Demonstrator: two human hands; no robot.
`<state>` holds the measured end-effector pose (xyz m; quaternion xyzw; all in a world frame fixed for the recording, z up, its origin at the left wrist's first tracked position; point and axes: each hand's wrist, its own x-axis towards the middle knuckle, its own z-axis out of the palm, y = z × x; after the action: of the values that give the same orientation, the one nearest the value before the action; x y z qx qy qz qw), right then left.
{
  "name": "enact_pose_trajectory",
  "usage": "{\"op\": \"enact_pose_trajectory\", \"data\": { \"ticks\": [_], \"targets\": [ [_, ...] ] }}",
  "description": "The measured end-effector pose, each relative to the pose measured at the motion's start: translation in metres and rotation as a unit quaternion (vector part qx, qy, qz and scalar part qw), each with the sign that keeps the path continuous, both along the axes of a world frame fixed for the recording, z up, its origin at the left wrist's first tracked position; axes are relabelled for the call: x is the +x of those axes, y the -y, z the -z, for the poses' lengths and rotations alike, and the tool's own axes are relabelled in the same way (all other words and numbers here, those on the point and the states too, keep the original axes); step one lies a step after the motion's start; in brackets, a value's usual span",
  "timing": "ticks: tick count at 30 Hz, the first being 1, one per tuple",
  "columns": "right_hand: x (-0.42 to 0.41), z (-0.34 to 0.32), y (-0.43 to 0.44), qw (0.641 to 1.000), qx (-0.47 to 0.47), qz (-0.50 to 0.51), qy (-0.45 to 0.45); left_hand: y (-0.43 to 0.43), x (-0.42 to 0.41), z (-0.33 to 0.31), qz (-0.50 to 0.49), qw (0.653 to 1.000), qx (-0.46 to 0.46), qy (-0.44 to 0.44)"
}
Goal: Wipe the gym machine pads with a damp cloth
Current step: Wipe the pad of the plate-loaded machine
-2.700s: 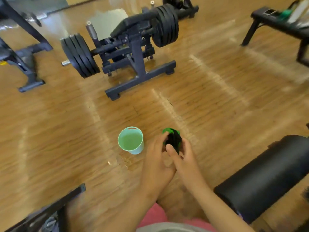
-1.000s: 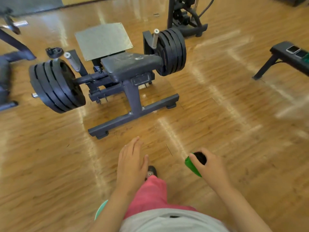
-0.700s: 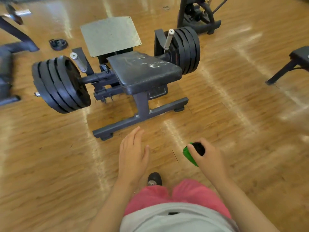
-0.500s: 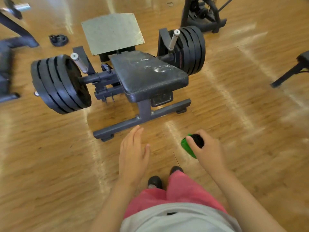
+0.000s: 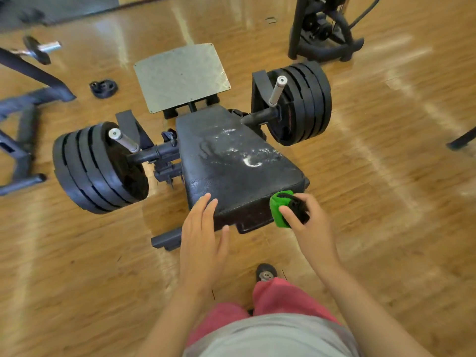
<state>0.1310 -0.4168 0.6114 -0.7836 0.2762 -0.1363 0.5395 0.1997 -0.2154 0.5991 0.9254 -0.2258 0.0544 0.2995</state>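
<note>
A black padded seat of a plate-loaded machine fills the middle of the view, with white smears across its top. My right hand is shut on a rolled green and black cloth, held at the pad's near right corner. My left hand is open, fingers spread, its fingertips over the pad's near left edge. Whether they touch the pad I cannot tell.
Stacks of black weight plates hang on both sides, left and right. A grey metal footplate lies beyond the pad. Another machine base stands far right, a dark frame far left. My foot is on the wooden floor.
I have stepped closer to the machine. Both hands moved forward from above the floor to the pad's near edge, the cloth still in my right hand.
</note>
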Motion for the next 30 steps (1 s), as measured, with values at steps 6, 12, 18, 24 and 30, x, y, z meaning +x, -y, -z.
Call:
{"op": "enact_pose_trajectory", "data": {
  "ticks": [6, 12, 18, 24, 30],
  "targets": [
    [0.023, 0.013, 0.005, 0.998, -0.054, 0.033, 0.004, 0.008, 0.044, 0.010, 0.026, 0.999, 0.011, -0.035],
    [0.028, 0.027, -0.025, 0.988, -0.082, 0.131, -0.025, -0.005, 0.072, 0.016, 0.099, 0.991, -0.039, -0.084],
    [0.037, 0.032, -0.093, 0.968, -0.066, 0.243, -0.019, -0.023, 0.098, 0.022, 0.222, 0.972, -0.018, -0.070],
    [0.041, 0.033, -0.157, 0.977, -0.034, 0.211, -0.015, -0.022, 0.107, 0.025, 0.256, 0.965, -0.019, -0.048],
    [0.038, 0.032, -0.161, 0.982, -0.071, 0.174, -0.013, -0.019, 0.106, 0.028, 0.257, 0.965, -0.039, -0.039]
  ]
}}
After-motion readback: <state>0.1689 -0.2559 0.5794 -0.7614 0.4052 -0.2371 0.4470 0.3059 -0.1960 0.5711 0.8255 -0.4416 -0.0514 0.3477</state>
